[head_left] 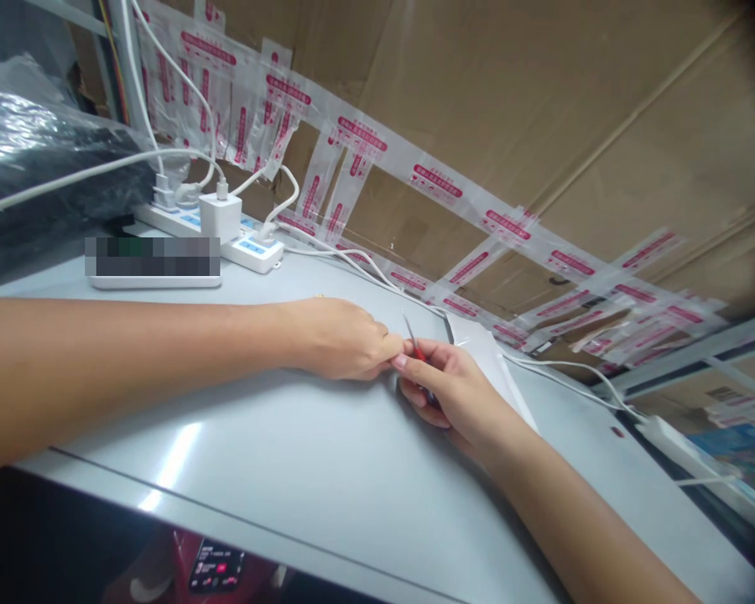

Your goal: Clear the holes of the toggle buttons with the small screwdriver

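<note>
My left hand lies on the grey table, fingers curled and pinched together at the tips. My right hand meets it from the right, fingers closed around a thin tool with a red handle and a fine metal tip that sticks up between the two hands. What the left fingertips pinch is too small to make out. A white sheet of paper lies just behind the right hand.
A white power strip with a charger and several white cables sits at the back left, next to a black plastic-wrapped bundle. A taped cardboard wall stands behind the table. Another white strip lies at the right edge.
</note>
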Motion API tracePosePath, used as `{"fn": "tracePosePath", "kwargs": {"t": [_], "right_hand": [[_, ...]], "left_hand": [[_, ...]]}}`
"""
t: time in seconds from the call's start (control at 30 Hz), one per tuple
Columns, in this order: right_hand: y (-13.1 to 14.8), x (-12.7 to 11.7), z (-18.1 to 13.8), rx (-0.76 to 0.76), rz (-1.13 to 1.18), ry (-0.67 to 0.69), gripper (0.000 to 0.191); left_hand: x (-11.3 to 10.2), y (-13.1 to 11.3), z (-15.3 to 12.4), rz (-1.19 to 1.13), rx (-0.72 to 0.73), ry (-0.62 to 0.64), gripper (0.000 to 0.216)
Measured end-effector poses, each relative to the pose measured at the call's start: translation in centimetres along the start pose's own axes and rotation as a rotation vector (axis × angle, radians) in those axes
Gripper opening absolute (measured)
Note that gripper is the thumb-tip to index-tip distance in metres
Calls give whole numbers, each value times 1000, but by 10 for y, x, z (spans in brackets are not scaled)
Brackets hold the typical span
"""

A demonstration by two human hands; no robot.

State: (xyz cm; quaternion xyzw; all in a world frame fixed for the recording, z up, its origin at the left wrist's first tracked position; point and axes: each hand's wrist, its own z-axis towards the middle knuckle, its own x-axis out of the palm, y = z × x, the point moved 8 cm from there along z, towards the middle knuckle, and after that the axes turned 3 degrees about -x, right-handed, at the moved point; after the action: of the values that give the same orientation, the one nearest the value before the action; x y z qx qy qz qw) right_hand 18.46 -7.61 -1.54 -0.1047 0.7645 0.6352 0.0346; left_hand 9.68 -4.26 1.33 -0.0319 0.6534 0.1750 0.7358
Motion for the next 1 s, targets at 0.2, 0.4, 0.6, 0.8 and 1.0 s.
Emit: {"fn": "tracePosePath", "kwargs": {"t": [0.2,0.4,0.6,0.8,1.0], "right_hand": [[0,0,1,15,-2,2,28],[-2,0,2,11,12,16,28],[-1,-2,3,15,-7,-9,27],[-1,-13,5,21,10,-110,25],[25,-52,-6,-93,-46,-343,23]], "left_hand": [[-4,-3,-1,29,26,-57,32],[-5,-3,-2,20,15,0,32],[-8,-5,-3,-6,-8,47,35],[-13,-1,-6,65,64,-177,36],[-24,9,-11,168,107,-165,16]]}}
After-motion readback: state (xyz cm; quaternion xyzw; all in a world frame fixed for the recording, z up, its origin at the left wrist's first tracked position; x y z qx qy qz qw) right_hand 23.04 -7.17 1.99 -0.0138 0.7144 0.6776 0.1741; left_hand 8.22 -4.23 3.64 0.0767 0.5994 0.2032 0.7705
